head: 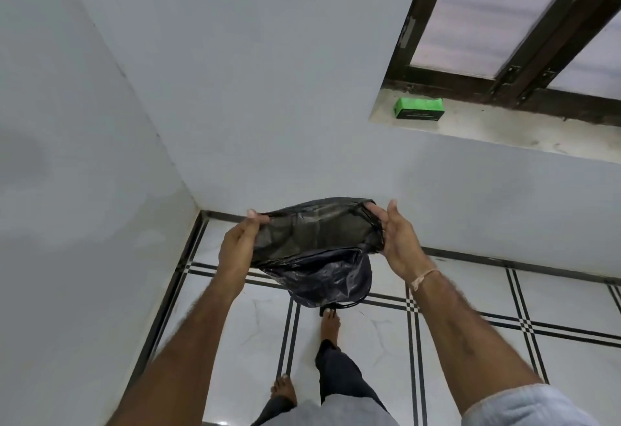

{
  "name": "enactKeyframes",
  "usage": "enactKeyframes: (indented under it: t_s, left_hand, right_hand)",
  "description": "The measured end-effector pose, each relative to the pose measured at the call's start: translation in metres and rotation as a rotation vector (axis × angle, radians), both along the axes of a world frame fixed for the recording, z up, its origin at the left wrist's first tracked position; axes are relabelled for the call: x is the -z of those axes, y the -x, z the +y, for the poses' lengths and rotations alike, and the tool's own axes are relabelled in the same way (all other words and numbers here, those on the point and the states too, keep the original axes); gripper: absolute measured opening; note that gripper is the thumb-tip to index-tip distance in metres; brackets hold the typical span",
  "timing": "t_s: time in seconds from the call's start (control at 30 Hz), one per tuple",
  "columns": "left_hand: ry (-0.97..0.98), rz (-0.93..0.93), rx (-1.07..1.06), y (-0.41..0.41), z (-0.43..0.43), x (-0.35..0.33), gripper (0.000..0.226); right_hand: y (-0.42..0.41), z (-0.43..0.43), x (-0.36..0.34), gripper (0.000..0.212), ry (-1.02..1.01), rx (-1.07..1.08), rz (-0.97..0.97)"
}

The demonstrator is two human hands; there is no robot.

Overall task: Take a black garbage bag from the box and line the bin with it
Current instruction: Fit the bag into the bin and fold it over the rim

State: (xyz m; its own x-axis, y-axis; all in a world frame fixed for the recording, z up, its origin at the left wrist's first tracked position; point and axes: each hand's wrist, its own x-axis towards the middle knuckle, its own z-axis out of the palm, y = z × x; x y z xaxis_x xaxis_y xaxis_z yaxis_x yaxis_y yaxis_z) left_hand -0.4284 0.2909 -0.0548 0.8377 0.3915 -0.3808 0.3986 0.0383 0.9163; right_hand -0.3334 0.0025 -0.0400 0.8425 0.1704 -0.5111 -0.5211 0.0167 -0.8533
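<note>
A black garbage bag [319,251] hangs in front of me with its mouth pulled wide. My left hand [238,244] pinches the left edge of the mouth. My right hand [396,237] holds the right edge, its fingers hooked inside the rim. The bag's body droops below my hands, above the floor and my feet. A green box [419,108] lies on the window sill at the upper right, far from both hands. The bin is not visible; the bag may be hiding it.
White walls meet in a corner at the left. The floor [369,335] is white tile with black lines. My bare feet [331,323] stand just under the bag. A dark-framed window [504,66] sits above the sill.
</note>
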Motion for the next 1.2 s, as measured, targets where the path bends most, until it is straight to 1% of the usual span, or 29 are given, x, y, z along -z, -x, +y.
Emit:
enactKeyframes:
  t_s: [0.03, 0.1, 0.13, 0.23, 0.27, 0.3, 0.4, 0.43, 0.5, 0.67, 0.77, 0.9, 0.97, 1.03, 1.13, 1.17, 1.2]
  left_hand:
    - [-0.007, -0.005, 0.026, 0.000, 0.000, 0.001, 0.073]
    - [0.038, -0.006, 0.046, 0.000, 0.000, 0.003, 0.071]
    - [0.060, -0.001, 0.033, -0.002, -0.002, 0.004, 0.068]
    - [0.090, -0.025, 0.036, -0.001, -0.013, 0.007, 0.050]
    - [0.091, -0.035, 0.056, -0.001, -0.019, 0.010, 0.046]
    - [0.079, -0.042, 0.066, -0.003, -0.025, 0.018, 0.048]
    - [0.046, -0.020, 0.079, -0.004, -0.042, 0.041, 0.072]
    - [0.039, -0.004, 0.086, -0.007, -0.049, 0.052, 0.076]
    - [0.031, 0.039, 0.111, -0.009, -0.062, 0.071, 0.077]
    - [0.082, 0.146, 0.109, -0.030, -0.087, 0.134, 0.078]
    - [0.083, 0.257, 0.133, -0.040, -0.104, 0.164, 0.078]
    - [0.116, 0.391, 0.193, -0.044, -0.126, 0.229, 0.073]
    - [0.104, 0.424, 0.223, -0.044, -0.132, 0.242, 0.074]
    - [0.103, 0.491, 0.228, -0.046, -0.137, 0.257, 0.086]
    - [0.151, 0.604, 0.226, -0.046, -0.138, 0.276, 0.115]
    - [0.185, 0.640, 0.222, -0.049, -0.138, 0.275, 0.120]
    - [0.227, 0.668, 0.207, -0.053, -0.138, 0.266, 0.117]
  right_hand:
    - [-0.003, 0.002, -0.001, 0.063, 0.021, -0.011, -0.028]
    - [-0.008, 0.005, 0.001, 0.052, 0.099, -0.014, -0.064]
    - [-0.010, 0.004, 0.006, 0.054, 0.152, -0.024, -0.090]
    - [-0.011, -0.002, 0.026, 0.085, 0.250, -0.086, -0.161]
    - [-0.010, -0.005, 0.034, 0.089, 0.272, -0.085, -0.163]
    - [-0.009, -0.007, 0.042, 0.088, 0.289, -0.072, -0.157]
    - [0.004, -0.011, 0.057, 0.082, 0.307, -0.049, -0.153]
    - [0.005, -0.013, 0.066, 0.082, 0.302, -0.034, -0.134]
    - [0.008, -0.017, 0.085, 0.083, 0.278, -0.004, -0.111]
    - [0.002, -0.023, 0.135, 0.073, 0.202, 0.094, -0.038]
    - [-0.003, -0.030, 0.164, 0.067, 0.225, 0.155, -0.023]
    - [0.004, -0.043, 0.210, 0.053, 0.210, 0.222, 0.071]
    - [0.012, -0.050, 0.225, 0.053, 0.245, 0.232, 0.121]
    - [0.018, -0.057, 0.244, 0.057, 0.274, 0.208, 0.208]
    - [0.021, -0.067, 0.261, 0.060, 0.315, 0.182, 0.351]
    - [0.020, -0.070, 0.264, 0.061, 0.276, 0.198, 0.400]
    - [0.020, -0.073, 0.265, 0.063, 0.220, 0.225, 0.444]
